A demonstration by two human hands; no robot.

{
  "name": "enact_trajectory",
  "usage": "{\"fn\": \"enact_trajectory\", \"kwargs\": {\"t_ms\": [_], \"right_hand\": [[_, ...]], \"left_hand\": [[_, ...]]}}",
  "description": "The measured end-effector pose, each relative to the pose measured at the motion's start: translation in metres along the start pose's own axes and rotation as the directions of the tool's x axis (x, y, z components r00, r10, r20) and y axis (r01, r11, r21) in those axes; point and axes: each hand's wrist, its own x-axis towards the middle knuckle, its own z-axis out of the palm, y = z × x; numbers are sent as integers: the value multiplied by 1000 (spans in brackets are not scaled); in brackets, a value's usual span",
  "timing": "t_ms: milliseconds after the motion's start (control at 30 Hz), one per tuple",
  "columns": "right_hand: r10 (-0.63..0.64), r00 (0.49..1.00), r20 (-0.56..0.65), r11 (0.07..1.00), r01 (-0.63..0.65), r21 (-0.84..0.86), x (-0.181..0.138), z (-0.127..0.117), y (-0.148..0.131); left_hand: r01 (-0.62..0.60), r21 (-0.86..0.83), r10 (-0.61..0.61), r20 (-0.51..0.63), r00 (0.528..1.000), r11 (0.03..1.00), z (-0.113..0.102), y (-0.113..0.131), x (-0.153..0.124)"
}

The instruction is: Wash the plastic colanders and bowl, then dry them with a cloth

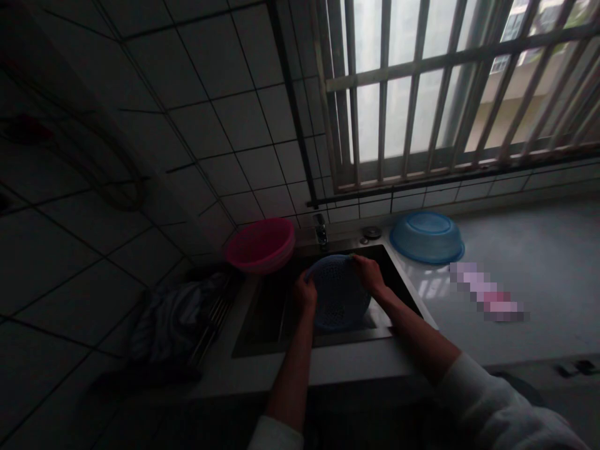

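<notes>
A blue colander (341,294) with a perforated wall is held between both my hands over the sink (268,315). My left hand (306,290) grips its left rim. On the upper right of the rim, my right hand (368,272) is closed round the edge. The colander looks tilted, its inside partly facing me. Dim light hides whether anything lies in it. Behind it stands the faucet (320,231).
A pink basin (261,245) sits at the sink's back left corner. To the right, an upside-down blue basin (426,237) rests on the white counter (553,250), near a blurred pink packet (487,292). Dark cloth (173,319) lies left of the sink. A barred window (422,87) is above.
</notes>
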Motion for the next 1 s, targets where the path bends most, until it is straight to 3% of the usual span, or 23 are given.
{"fn": "enact_trajectory", "kwargs": {"t_ms": [233,333,467,600,733,900,1000], "right_hand": [[-214,952,220,974,225,-23,-7,18,-27],[-195,959,204,980,200,-6,-4,18,-23],[-23,998,53,998,20,54,2,8,0],[55,998,-18,995,-53,83,2,2,13],[10,1000,-12,1000,-10,20,-2,5,1],[-169,972,161,984,174,-22,-9,13,-28],[-216,953,213,975,221,0,-9,16,-35]], "left_hand": [[-144,127,105,272,957,981,1,14,-12],[-112,115,80,248,965,987,0,16,-11],[26,25,-27,50,998,999,-5,7,-4],[31,-58,-34,-40,999,998,-7,-3,1],[0,-6,0,18,1000,1000,-7,1,-1],[-80,107,55,222,973,991,-3,16,-12],[-130,97,102,252,962,987,0,20,-15]]}}
